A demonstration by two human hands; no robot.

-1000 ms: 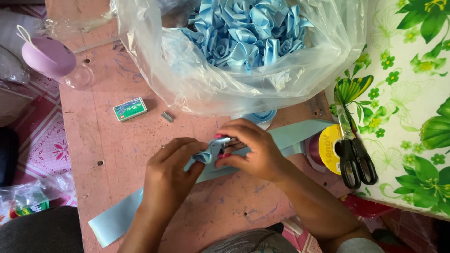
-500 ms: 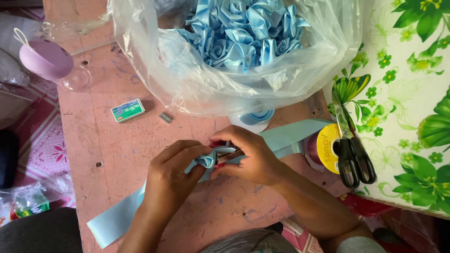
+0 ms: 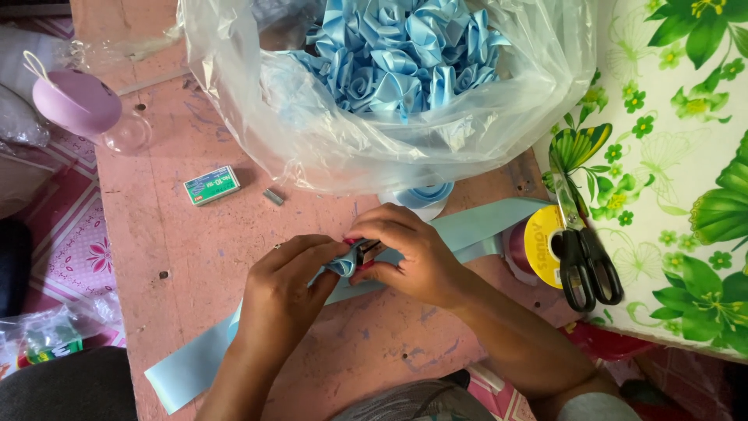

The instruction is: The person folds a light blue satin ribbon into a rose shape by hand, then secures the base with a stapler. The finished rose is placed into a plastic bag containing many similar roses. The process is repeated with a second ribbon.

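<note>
On my feed a small flat box with a green and white label lies on the worn pink tabletop, a short grey metal strip just beside it. Farther right, a spool with a round yellow label sits at the tabletop's edge, black-handled scissors resting partly on it and partly on a cloth printed with green flowers and leaves.

At the top stands a clear, crinkled plastic bag full of glossy light-blue ribbon roses — smooth satin folded into tight spirals. One finished blue rose peeks out under the bag. A mauve egg-shaped object with a white loop sits far left.

My left hand pinches a folded bit of the light-blue ribbon — its grip narrow, closed on the fold. My right hand grips a small dark stapler pressed against that same fold, fingers wrapped over it. The ribbon runs as a long flat band across the tabletop, from the lower left corner up toward the spool, passing beneath both hands at the middle.
</note>
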